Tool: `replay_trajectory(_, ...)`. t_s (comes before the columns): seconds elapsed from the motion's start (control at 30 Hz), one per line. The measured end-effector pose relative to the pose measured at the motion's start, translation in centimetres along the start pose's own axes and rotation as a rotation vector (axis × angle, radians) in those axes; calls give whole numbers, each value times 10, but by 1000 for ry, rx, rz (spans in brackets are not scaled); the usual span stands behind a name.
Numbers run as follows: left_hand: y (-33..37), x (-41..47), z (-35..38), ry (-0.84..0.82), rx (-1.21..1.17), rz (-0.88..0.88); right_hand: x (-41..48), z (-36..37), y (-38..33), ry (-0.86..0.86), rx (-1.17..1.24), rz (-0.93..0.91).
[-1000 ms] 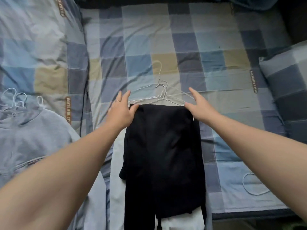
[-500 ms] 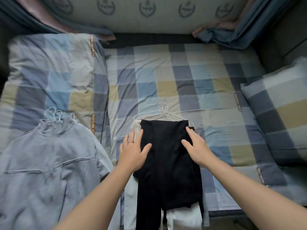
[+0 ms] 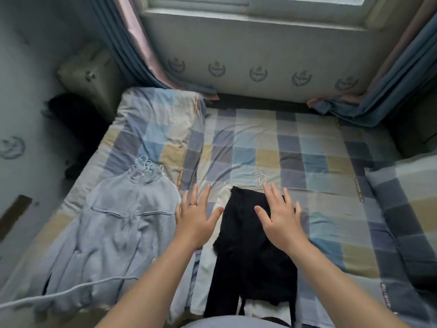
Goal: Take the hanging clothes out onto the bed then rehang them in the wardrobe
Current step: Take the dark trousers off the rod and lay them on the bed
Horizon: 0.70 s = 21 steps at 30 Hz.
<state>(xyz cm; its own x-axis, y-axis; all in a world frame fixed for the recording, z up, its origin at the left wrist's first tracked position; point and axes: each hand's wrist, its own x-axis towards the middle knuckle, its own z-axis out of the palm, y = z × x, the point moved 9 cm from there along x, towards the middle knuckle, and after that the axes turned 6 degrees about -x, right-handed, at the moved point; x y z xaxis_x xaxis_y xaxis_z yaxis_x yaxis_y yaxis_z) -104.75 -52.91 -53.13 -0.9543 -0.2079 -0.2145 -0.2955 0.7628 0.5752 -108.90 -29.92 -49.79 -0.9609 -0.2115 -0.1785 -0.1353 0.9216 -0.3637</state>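
Bed [image 3: 283,143] in creased checked cotton, squares of blue, grey and tan, filling a small room beneath a window. Behind it, a pale wall [image 3: 236,55] stamped with a row of crests, flanked by blue and pink curtains [image 3: 132,43]. At far right, a plump checked pillow [image 3: 406,209].

On the bed's left half, laid flat, a pale blue zip jacket [image 3: 123,221] of soft-looking cloth, thin white wire hangers [image 3: 144,164] at its collar. Beside it at centre, a black garment [image 3: 250,252], matt and folded long, over a white garment [image 3: 208,263].

Both hands open, fingers spread: left hand [image 3: 196,216] over the sheet between jacket and black garment, right hand [image 3: 281,221] over the black cloth, contact impossible to judge. Just beyond the fingertips, a second bunch of hangers [image 3: 257,179], hooks curled. On the left hand, a slim ring [image 3: 192,204].
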Motion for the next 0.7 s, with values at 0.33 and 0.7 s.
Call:
replay_trajectory(0.33,-42,-103,-32,219,11,-282,-25,36,-77,-147,-68,-349)
replay_trajectory(0.7,-75,-313,-16,577,-78,-718,-157,88,-148,-436,-79,-838)
